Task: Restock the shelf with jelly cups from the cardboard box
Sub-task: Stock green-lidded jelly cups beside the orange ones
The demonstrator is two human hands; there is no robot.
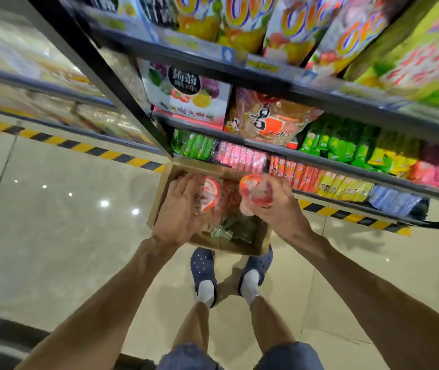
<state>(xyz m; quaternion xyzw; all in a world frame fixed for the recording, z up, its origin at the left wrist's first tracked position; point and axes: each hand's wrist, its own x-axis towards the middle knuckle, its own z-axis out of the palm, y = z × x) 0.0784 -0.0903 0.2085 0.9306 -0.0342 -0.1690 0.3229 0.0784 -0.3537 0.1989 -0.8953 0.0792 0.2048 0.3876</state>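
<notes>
Standing over open brown cardboard box (165, 180) on glossy tiled floor (53, 222), beside bottom shelf (373, 182). Two red-lidded clear jelly cups visible in hands. Both arms stretched down. Right hand (279, 206) curled round one cup (256, 193), lifted above box's right edge. Left hand (179, 209), fingers bent, grips second cup (207, 194) inside box.

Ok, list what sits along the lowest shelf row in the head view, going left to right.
Green snack packets → pink packets → orange-red packets → yellow packets → pale blue packets.
</notes>
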